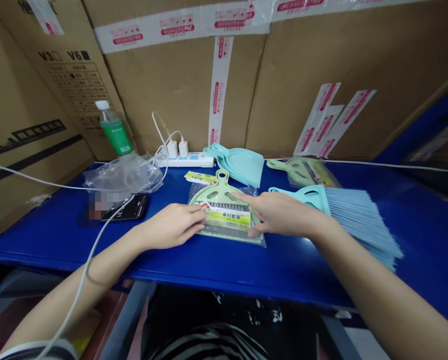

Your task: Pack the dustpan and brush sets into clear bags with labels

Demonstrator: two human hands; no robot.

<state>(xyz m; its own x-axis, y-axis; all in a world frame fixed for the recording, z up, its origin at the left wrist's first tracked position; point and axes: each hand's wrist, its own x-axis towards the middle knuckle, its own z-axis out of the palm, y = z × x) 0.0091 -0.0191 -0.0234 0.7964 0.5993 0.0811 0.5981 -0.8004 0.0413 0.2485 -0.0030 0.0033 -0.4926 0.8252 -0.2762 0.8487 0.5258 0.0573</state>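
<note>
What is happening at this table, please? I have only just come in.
A person has both bare hands at a light green dustpan-and-brush set in clear wrapping, lying flat on the blue table. The left hand is at its left side; the right hand is at its right, index finger and thumb spread. Behind it lie turquoise dustpans; farther right are blue bristles with a turquoise handle, and a second wrapped green set.

The blue table (280, 272) was viewed at close range from the head (one camera), forward and downward, toward cardboard boxes (163, 95).
</note>
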